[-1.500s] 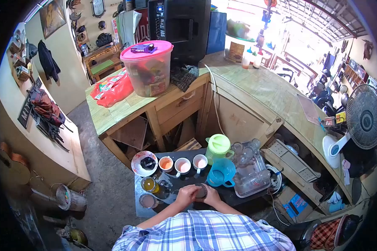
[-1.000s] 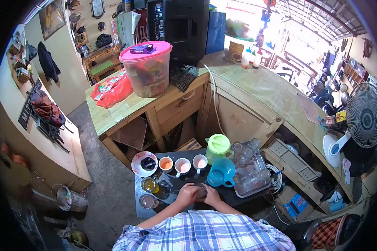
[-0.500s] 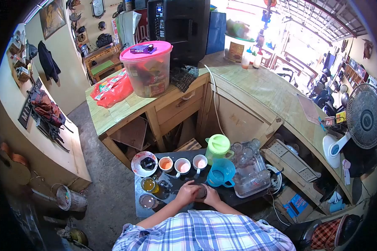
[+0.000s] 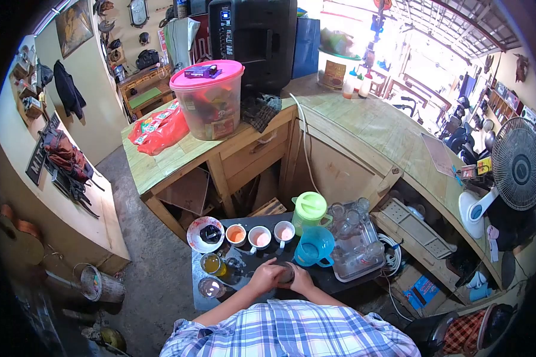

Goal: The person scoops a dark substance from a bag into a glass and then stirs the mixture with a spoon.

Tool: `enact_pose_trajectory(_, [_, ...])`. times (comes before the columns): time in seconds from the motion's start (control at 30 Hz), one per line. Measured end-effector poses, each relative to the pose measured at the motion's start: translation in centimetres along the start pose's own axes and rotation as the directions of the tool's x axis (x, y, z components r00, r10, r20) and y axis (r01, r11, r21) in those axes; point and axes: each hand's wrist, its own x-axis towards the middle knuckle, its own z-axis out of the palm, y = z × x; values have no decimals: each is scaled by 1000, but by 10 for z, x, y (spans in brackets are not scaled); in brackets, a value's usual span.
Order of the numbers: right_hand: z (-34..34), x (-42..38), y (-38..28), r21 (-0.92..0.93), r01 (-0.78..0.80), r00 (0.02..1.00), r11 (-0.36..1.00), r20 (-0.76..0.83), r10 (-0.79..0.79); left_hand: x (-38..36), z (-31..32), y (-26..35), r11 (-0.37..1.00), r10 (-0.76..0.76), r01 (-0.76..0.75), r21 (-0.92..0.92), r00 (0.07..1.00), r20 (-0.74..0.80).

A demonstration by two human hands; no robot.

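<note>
My right hand (image 4: 301, 278) is wrapped round a glass (image 4: 287, 272) with dark content, low over the black-topped table. Close against its left side is my left hand (image 4: 266, 276), fingers closed; whatever they pinch, if anything, is hidden. Beyond the hands stand three white cups, the left one (image 4: 236, 234) with orange content, the middle cup (image 4: 259, 238) and right cup (image 4: 284, 231) with pale pink. A blue pitcher (image 4: 314, 245) is just right of the glass, a lidded green pitcher (image 4: 310, 209) behind it. Left of my hands are a glass mug of yellow liquid (image 4: 212, 264) and another glass (image 4: 211, 287).
A clear tray (image 4: 356, 273) of several upturned glasses fills the table's right end. At the far left is a bowl (image 4: 198, 237) with something black inside. Wooden counters rise behind, bearing a pink-lidded tub (image 4: 208, 104). A fan (image 4: 506, 172) stands on the right counter.
</note>
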Motion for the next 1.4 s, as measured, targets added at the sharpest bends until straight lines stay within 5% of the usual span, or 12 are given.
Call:
enact_pose_trajectory(0.1, [1,1,1,-63,-49,998,997,47,52,2,0,3,999,-1,6,45,994,-109])
enact_pose_trajectory(0.2, [-1,0,0,-6,-14,999,1000,32,14,2,1,3,990,-59,51,-132,997,-59])
enact_pose_trajectory(0.27, [-1,1,-1,3,-62,997,998,54,62,1,0,-2,1000,0,0,10,999,41])
enact_pose_trajectory(0.4, [1,1,2,-51,-40,998,998,49,42,-1,0,2,999,20,-18,50,999,-31])
enact_pose_trajectory(0.5, [0,0,1,4,-47,997,999,56,47,-1,1,6,986,-56,58,-154,998,16])
enact_pose_trajectory(0.57, [-1,2,-2,-15,-74,995,997,61,75,-1,1,3,998,29,-29,51,1000,3])
enact_pose_trajectory(0.8, [3,1,4,-7,-6,1000,1000,12,6,2,-1,2,993,-48,48,-110,999,9])
enact_pose_trajectory(0.9, [3,2,5,-32,-6,1000,999,8,7,2,-1,-2,996,8,-7,87,1000,-18])
enact_pose_trajectory(1.07, [-11,13,3,30,-16,976,999,218,9,5,-3,10,976,-147,157,-152,986,80])
enact_pose_trajectory(1.17, [-16,18,6,6,-11,956,1000,292,9,5,-2,-1,998,-48,44,53,996,76])
enact_pose_trajectory(1.4, [-40,12,2,-30,96,941,995,328,-81,9,-20,11,998,-54,56,31,996,-66])
